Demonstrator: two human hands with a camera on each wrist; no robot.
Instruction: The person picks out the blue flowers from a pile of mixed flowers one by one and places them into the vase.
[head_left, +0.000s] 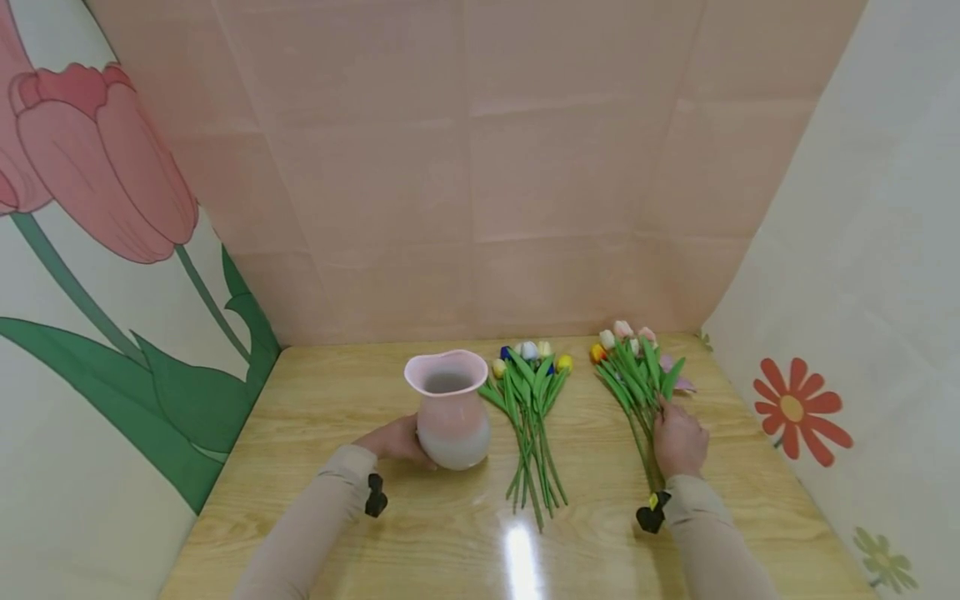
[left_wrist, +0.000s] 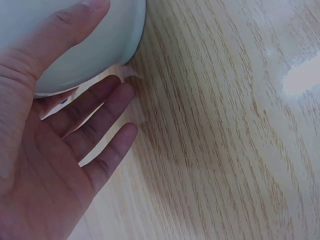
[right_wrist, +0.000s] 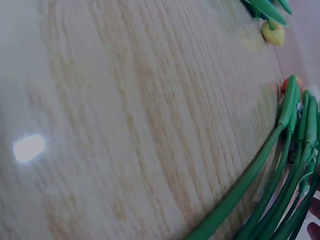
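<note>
A pink-and-white vase (head_left: 453, 433) with a wavy rim is at the left middle of the table. My left hand (head_left: 401, 442) holds its lower left side. In the left wrist view the thumb of that hand (left_wrist: 55, 165) lies along the vase wall (left_wrist: 95, 60), with fingers spread by its base. Over at the right, my right hand (head_left: 681, 440) grips the stems of a tulip bunch (head_left: 637, 375) with white, pink and orange heads. Its stems (right_wrist: 280, 190) cross the right wrist view, where only fingertips (right_wrist: 314, 231) show at the edge.
Another tulip bunch (head_left: 532, 408), with blue, white and yellow heads, lies between the vase and my right hand. Under everything is a wooden table (head_left: 337, 375). A pink backdrop (head_left: 465, 183) stands behind, with flower-printed panels at both sides.
</note>
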